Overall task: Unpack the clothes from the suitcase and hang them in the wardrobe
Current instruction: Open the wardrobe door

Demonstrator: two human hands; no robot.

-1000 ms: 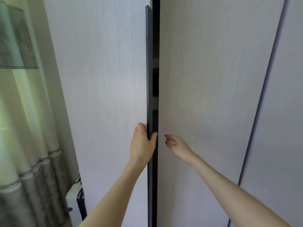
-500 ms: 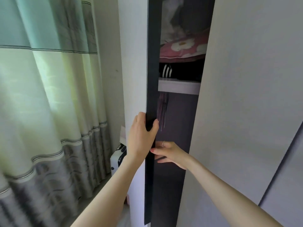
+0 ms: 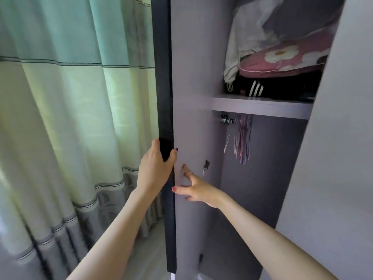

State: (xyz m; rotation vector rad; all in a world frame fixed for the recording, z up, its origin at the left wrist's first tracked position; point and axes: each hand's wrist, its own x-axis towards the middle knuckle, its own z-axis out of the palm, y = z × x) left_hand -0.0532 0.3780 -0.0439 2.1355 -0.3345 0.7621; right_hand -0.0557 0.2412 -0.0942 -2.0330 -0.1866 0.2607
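The wardrobe (image 3: 252, 178), a tall cabinet with pale grey laminate panels, stands with its left door (image 3: 193, 98) swung open. The left hand (image 3: 155, 168) grips that door's dark outer edge, fingers wrapped behind it and thumb curled onto the inner face. The right hand (image 3: 194, 188) rests flat against the door's inner face near the same edge, fingers spread and straight, holding nothing; a thin ring sits on one finger.

Inside, a pale grey shelf (image 3: 260, 107) spans the compartment. On it lies a folded black garment with white stripes (image 3: 272, 88) at the bottom, a pink cushion with white flowers (image 3: 286, 57) on top of it, and a white crumpled cloth (image 3: 248, 33) at the shelf's left end. Beneath the shelf's left end, a bunch of thin empty hangers (image 3: 242, 136) in pink, white and blue hangs from the rail. No suitcase is in view.

A green and grey striped curtain (image 3: 70, 118) hangs left of the door.
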